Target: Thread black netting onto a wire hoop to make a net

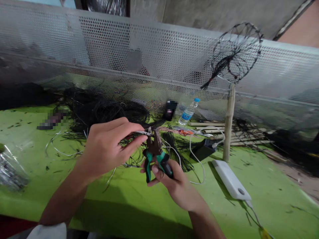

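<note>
The right hand is curling around dark metal pliers with green-and-black handles, apparently aiming the jaws toward twelve o'clock to meet a thin, silvery wire at their nine o'clock. The left hand is pinching that wire between thumb and fingers, probably steadying it. Toward two o'clock, a clear, blue-capped plastic bottle is bearing a blue label, its lettering unreadable.

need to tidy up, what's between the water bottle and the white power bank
Mainly pale sticks, part of a white cable and a black box, in the head view.
</note>
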### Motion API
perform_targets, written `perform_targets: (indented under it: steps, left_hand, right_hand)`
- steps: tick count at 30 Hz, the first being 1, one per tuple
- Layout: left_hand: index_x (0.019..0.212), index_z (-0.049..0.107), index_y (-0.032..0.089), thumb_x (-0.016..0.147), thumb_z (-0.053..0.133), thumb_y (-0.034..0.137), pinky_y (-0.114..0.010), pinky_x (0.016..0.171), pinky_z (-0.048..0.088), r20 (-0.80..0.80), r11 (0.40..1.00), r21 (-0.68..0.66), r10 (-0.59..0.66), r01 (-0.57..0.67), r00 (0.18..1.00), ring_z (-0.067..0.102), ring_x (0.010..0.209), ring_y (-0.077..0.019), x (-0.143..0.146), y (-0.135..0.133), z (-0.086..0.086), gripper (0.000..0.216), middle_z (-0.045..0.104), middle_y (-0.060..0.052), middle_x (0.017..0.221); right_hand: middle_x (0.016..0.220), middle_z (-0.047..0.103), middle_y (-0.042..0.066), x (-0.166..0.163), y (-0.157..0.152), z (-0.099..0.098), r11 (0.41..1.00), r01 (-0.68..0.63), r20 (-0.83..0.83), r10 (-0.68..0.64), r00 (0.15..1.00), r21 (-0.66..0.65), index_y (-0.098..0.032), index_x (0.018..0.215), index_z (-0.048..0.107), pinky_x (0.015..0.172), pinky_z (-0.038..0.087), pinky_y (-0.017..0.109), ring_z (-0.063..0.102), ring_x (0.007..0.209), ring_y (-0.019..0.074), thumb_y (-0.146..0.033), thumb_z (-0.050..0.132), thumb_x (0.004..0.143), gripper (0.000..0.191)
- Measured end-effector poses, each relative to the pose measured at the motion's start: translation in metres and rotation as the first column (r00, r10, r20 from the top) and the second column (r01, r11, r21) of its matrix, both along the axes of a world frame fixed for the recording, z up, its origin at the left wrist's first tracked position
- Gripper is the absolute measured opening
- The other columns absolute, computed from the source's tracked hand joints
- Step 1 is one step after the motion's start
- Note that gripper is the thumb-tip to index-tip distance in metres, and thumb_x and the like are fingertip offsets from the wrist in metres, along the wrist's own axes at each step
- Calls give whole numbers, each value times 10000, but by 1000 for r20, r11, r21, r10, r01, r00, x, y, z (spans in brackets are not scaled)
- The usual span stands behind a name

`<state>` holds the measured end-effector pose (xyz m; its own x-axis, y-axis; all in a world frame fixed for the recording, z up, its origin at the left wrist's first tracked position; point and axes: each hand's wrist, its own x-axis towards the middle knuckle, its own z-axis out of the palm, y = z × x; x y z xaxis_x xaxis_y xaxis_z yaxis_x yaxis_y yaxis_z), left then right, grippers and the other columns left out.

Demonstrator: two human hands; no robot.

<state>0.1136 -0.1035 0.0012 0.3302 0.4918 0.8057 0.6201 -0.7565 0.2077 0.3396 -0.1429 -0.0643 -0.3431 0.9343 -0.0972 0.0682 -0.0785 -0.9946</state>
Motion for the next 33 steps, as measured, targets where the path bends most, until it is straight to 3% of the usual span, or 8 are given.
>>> perform_targets:
  steps: [6,10,12,15,18,22,30,33]
  left_hand:
    - [971,695,221,969,678,218,-292,678,469,-65,999,44,7,-4,998,611,695,-133,-16,5,8,18,683,7,808]
    - [929,704,205,976,640,180,-262,639,447,17,1000,3,-29,29,999,569,653,-107,-25,3,14,84,651,16,781]
    - [909,713,201,986,628,191,-249,625,437,24,999,-35,-17,18,1000,543,629,-96,-28,2,16,116,625,27,741]
    - [870,721,196,997,618,214,-225,576,413,72,993,-112,-29,37,997,498,574,-79,-30,-3,18,165,600,41,685]
    - [852,732,200,997,627,246,-204,509,374,161,977,-186,-70,99,985,491,551,-70,-29,-12,20,185,615,47,671]
    - [875,753,205,1002,628,306,-191,465,368,234,937,-294,-121,189,965,519,540,-77,-27,-19,20,204,654,38,674]
    - [891,761,201,985,649,295,-184,451,363,394,847,-388,-206,365,896,482,532,-76,-19,-19,18,173,653,26,678]
    - [862,754,193,983,648,298,-188,478,385,438,810,-425,-206,404,875,497,554,-80,-15,-20,17,192,661,22,684]
  right_hand:
    - [1012,748,100,20,-18,10,970,-196,-114,180,977,-145,-218,1055,688,656,679,383,737,840,240,-498,717,923,310]
    - [1031,772,159,55,-38,4,942,-274,-209,233,950,-195,-273,1257,695,601,662,435,776,844,316,-585,706,893,480]
    - [1040,772,212,75,-41,7,971,-195,-228,160,960,-140,-295,1305,692,527,633,419,788,871,367,-665,692,858,580]
    - [1106,759,208,89,-24,23,979,149,-207,-118,971,142,-330,1308,682,572,639,457,773,996,405,-638,727,838,564]
    - [1286,696,181,77,16,41,745,480,-275,-394,877,463,-332,1351,649,796,651,532,680,1231,390,-466,746,883,496]
    - [1238,718,138,48,72,39,428,497,-152,-623,768,755,-228,1303,679,1036,561,576,668,1216,325,-392,698,927,411]
    - [1509,560,126,12,96,11,225,-26,150,-556,818,974,-312,1606,366,1120,513,562,560,1393,309,-117,561,927,733]
    - [1525,529,120,5,85,15,236,-69,183,-508,842,969,-352,1634,311,1103,540,529,554,1394,307,-118,577,923,794]
